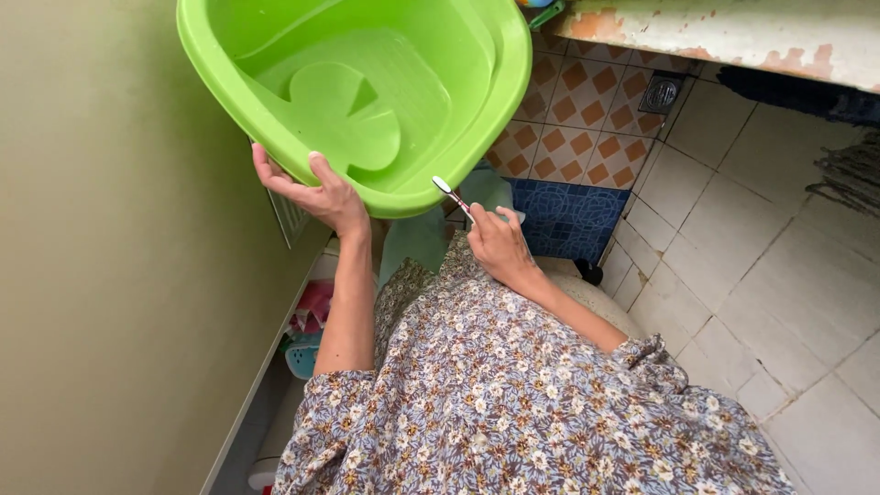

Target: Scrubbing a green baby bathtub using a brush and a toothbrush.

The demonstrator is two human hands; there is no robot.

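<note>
Green plastic basin (367, 92) in left hand (312, 188), slim toothbrush (451, 195) in right hand (500, 246).

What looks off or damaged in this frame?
The ledge at top right is damaged: its paint is peeling, with rusty patches. The green basin is tilted, held up at its rim by the left hand. It looks empty, nothing spilled. The right hand holds a toothbrush.

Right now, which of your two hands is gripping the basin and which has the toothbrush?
The left hand grips the green basin by its lower rim; the right hand holds the small toothbrush, apart from the basin.
</note>
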